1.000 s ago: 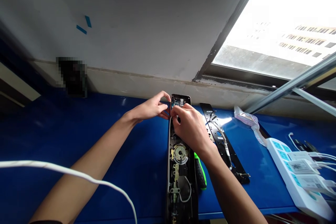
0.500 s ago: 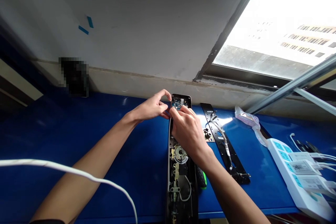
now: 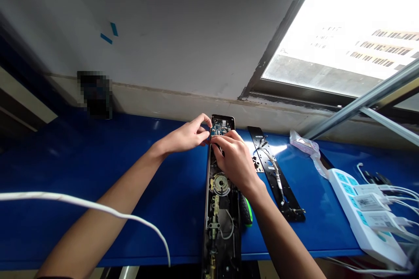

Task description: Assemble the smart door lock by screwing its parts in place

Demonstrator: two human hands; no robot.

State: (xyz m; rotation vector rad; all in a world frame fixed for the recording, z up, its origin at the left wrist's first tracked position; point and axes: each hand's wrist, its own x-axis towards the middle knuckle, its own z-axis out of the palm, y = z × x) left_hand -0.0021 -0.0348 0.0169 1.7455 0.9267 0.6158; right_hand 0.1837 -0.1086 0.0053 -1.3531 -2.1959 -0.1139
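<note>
A long, narrow black lock housing (image 3: 207, 209) lies opened on the blue table, its inner parts showing. At its far end sits a blue circuit board (image 3: 220, 127) with thin wires. My left hand (image 3: 188, 136) grips the housing's far left edge with bent fingers, thumb and index finger at the rim. Over the housing, just below the board, is my right hand (image 3: 237, 159); its fingers are drawn together near the left rim, and what they pinch is hidden. Closer to me, the housing holds a round metal part (image 3: 221, 184), brass-coloured pieces and a looped light wire.
Right of the housing lie a black-and-green handle (image 3: 246, 211), a small board with round parts (image 3: 258, 164) and a black perforated plate (image 3: 284, 183) with a white-wrapped cable. A plastic bag (image 3: 306, 144), a loaded power strip (image 3: 356, 222) and a metal strut stand farther right. A white cable (image 3: 98, 207) crosses my left forearm.
The view has shifted slightly. My right hand's fingers have changed their bend over the board, showing more thumb below. My left hand stays at the left rim.
</note>
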